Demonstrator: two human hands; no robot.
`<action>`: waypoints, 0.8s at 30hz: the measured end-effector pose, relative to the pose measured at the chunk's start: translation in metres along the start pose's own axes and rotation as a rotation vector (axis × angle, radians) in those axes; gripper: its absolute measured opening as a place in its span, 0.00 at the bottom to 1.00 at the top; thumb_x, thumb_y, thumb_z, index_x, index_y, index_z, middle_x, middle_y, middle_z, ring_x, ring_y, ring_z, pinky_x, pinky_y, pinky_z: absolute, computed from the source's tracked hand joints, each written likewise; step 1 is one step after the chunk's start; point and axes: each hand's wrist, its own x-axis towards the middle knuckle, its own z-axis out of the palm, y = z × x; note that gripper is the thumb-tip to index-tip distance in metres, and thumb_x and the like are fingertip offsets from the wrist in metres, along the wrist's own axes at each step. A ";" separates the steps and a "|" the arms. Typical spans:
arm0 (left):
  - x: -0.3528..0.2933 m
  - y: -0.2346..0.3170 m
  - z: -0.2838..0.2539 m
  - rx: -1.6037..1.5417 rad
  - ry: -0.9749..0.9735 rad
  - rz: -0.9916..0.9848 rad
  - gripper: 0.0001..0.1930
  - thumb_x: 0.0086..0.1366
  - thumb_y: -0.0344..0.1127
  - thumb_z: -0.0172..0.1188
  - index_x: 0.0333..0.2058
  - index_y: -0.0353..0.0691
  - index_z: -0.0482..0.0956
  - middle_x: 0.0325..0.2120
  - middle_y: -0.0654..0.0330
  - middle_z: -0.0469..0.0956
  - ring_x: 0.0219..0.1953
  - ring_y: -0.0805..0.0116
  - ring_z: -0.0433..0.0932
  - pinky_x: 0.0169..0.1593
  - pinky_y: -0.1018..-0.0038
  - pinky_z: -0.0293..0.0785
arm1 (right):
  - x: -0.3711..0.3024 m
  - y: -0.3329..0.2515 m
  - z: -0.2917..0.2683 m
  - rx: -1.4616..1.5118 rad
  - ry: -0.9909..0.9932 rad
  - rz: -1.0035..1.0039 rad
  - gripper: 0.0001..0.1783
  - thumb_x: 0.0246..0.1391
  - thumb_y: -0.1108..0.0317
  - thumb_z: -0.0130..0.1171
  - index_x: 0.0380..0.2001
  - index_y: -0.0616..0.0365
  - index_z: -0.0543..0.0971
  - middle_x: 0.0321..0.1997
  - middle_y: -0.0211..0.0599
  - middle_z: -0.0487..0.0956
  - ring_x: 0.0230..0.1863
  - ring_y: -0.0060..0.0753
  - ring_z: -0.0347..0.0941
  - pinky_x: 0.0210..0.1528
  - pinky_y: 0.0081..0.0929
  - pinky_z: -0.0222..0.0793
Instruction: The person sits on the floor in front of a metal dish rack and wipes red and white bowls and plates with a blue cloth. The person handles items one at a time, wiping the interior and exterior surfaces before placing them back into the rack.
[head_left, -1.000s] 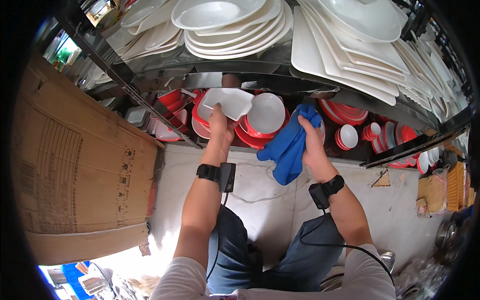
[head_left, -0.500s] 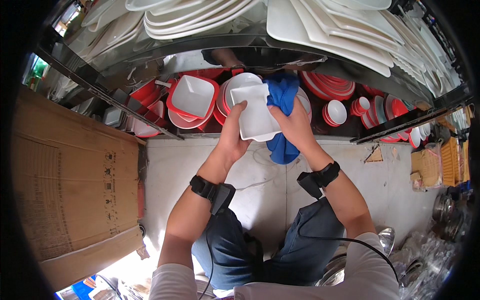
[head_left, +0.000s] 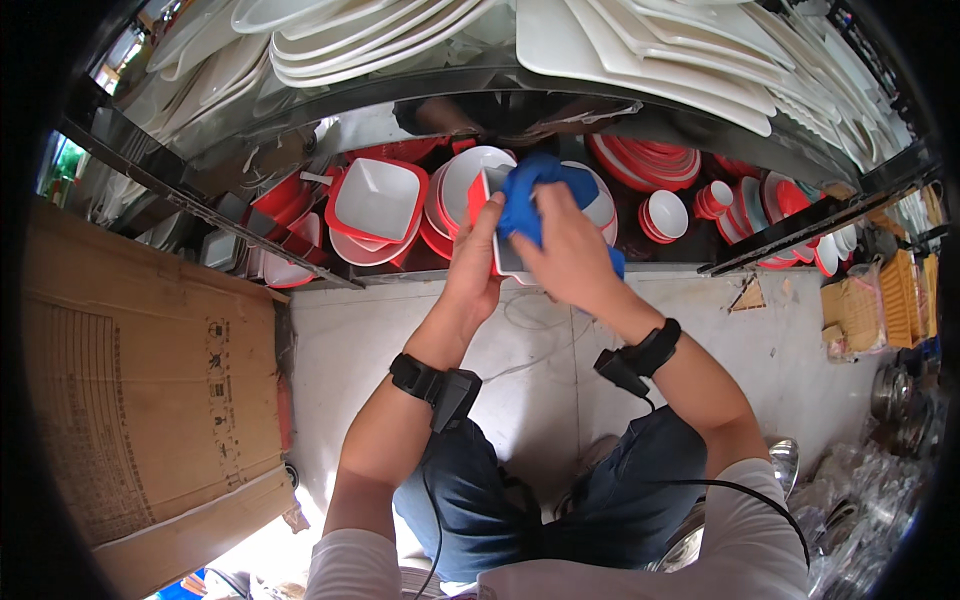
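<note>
My left hand (head_left: 472,262) is closed on the near left side of a rectangular dish (head_left: 511,262), white inside with a red outer wall. The dish is tilted in front of the lower shelf. In my right hand (head_left: 572,250) is a blue cloth (head_left: 535,185), bunched up and pressed against the inside of the dish. Cloth and fingers cover most of the dish's white face. Just behind it stand white bowls (head_left: 470,175) with red outsides. Left of my left hand is a square red-and-white bowl (head_left: 377,198) on a stack.
White plates (head_left: 640,55) are stacked on the glass shelf above. Small red-and-white cups (head_left: 668,215) and red plates (head_left: 645,160) sit to the right. A large cardboard box (head_left: 160,380) stands at the left. Plastic-wrapped metalware (head_left: 850,500) lies at the lower right.
The dish has turned so its red side shows. My right hand has moved from the dish's right edge over its inside, carrying the blue cloth across it.
</note>
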 end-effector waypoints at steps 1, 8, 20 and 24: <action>-0.004 -0.001 0.005 0.019 -0.002 -0.002 0.29 0.73 0.56 0.62 0.66 0.49 0.71 0.56 0.63 0.79 0.58 0.70 0.78 0.58 0.67 0.77 | 0.001 0.005 -0.001 0.084 0.041 0.089 0.30 0.57 0.61 0.68 0.57 0.63 0.69 0.54 0.62 0.76 0.53 0.67 0.78 0.51 0.51 0.77; -0.007 -0.007 0.008 0.025 0.001 0.069 0.27 0.73 0.48 0.64 0.66 0.46 0.72 0.53 0.62 0.79 0.55 0.72 0.77 0.57 0.71 0.76 | -0.011 -0.006 -0.003 0.298 -0.120 0.173 0.25 0.64 0.56 0.61 0.57 0.59 0.72 0.48 0.61 0.82 0.51 0.69 0.78 0.51 0.53 0.74; -0.036 -0.005 0.016 0.151 0.030 0.012 0.30 0.72 0.47 0.66 0.67 0.42 0.70 0.56 0.60 0.78 0.57 0.70 0.77 0.58 0.70 0.75 | -0.010 0.005 0.014 0.437 0.103 0.299 0.18 0.65 0.57 0.59 0.46 0.63 0.79 0.42 0.56 0.85 0.44 0.58 0.82 0.47 0.43 0.75; -0.037 -0.009 0.021 0.127 0.059 0.030 0.29 0.72 0.47 0.66 0.66 0.42 0.71 0.54 0.60 0.79 0.55 0.70 0.79 0.57 0.70 0.76 | -0.014 0.008 0.013 0.622 0.002 0.371 0.19 0.67 0.60 0.57 0.50 0.65 0.80 0.44 0.54 0.85 0.45 0.50 0.83 0.50 0.37 0.74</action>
